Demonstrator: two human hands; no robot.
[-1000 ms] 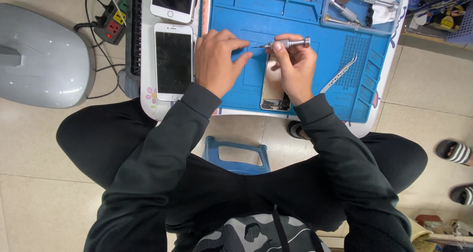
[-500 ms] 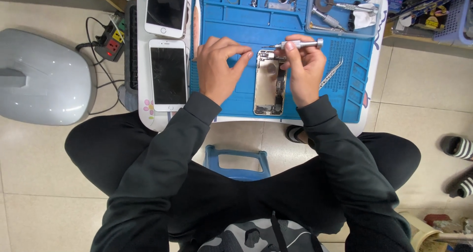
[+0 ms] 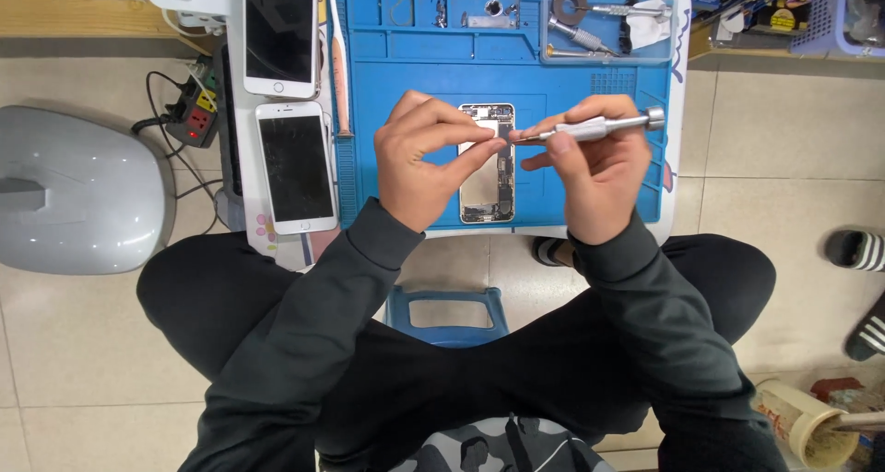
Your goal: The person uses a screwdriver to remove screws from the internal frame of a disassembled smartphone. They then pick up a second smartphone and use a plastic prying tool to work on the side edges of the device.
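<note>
Both hands have lifted off the opened phone [image 3: 487, 163]: right hand [image 3: 597, 172] grips a silver screwdriver [image 3: 590, 127], left hand [image 3: 426, 159] pinching at its tip, above the blue repair mat [image 3: 406, 57].

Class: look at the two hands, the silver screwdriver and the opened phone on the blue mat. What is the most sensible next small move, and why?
Probably lower the silver screwdriver onto the opened phone. The right hand holds it level above the phone, while the left hand pinches at its tip, as if seating a bit or screw; what is pinched is too small to tell. The phone lies open on the blue mat right beneath.
</note>
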